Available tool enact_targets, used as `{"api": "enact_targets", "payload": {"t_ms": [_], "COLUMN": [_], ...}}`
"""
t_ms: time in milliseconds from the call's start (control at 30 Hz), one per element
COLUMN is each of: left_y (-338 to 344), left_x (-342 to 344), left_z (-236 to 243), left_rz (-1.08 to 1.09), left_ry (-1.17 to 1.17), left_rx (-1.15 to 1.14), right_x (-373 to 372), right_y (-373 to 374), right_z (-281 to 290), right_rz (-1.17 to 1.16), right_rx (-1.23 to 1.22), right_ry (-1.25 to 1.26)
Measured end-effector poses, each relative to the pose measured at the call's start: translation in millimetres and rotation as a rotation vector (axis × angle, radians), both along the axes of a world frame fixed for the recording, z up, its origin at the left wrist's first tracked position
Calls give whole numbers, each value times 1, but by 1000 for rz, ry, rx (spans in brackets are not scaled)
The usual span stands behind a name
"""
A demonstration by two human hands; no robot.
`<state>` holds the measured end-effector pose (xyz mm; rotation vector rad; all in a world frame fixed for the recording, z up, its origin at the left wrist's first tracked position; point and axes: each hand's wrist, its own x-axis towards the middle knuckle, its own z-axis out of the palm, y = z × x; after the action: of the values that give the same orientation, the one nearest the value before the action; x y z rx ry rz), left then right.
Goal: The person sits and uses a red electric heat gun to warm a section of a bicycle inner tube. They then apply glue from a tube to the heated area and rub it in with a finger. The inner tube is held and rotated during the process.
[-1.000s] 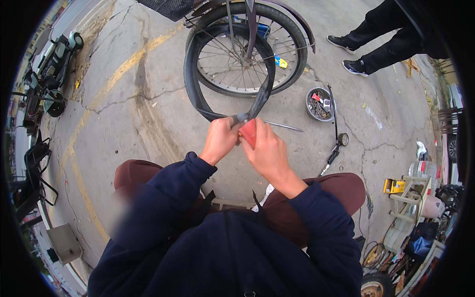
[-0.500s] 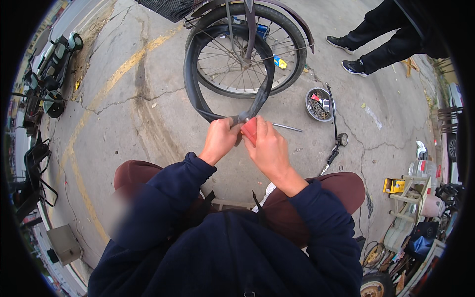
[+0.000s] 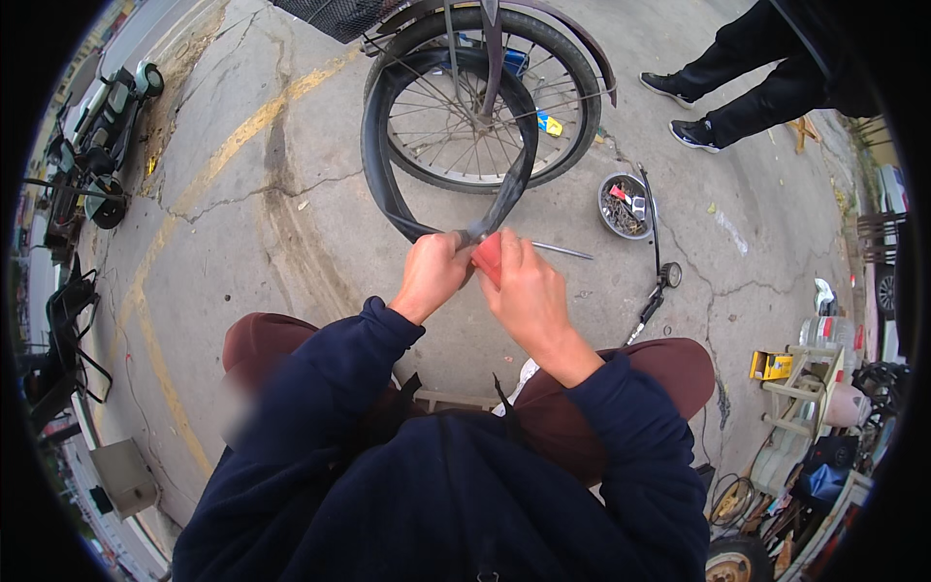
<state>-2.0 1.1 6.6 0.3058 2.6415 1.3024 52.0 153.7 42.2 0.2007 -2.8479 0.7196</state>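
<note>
A black inner tube [image 3: 376,160] hangs in a loop in front of a bicycle wheel [image 3: 588,116], its lower part drawn toward me. My left hand [image 3: 432,274] is closed on that lower part, fingers pinching the rubber. In my right hand [image 3: 531,296] is a small red block-like piece [image 3: 490,257], gripped between thumb and fingers and held against or very near the tube by my left fingertips. Its exact kind is not clear, and my fingers cover part of it. The stretch of tube between my hands is partly hidden.
Right of my hands lie a thin metal rod [image 3: 564,251], a metal bowl [image 3: 608,223] of small parts and a black pump with a gauge [image 3: 670,274]. A bystander's legs [image 3: 742,68] stand far right. A yellow box [image 3: 771,365] sits among clutter; a scooter [image 3: 102,145] is at left.
Both hands keep their places and grips. The red piece and my right fingers have shifted only very slightly against the tube.
</note>
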Motion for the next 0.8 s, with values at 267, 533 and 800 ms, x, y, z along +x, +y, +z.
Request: {"api": "enact_targets", "payload": {"t_ms": [267,533,800], "left_y": [0,0,1], "left_x": [0,-5,-4], "left_z": [5,-9,-11], "left_rz": [-33,62,132], "left_ry": [-3,-155,-436], "left_rx": [-78,198,660], "right_x": [0,-13,-6], "right_y": [0,9,5], "right_z": [3,-7,-1], "right_rz": [20,-51,-41], "right_rx": [25,-13,-119], "right_ry": [24,18,-76]}}
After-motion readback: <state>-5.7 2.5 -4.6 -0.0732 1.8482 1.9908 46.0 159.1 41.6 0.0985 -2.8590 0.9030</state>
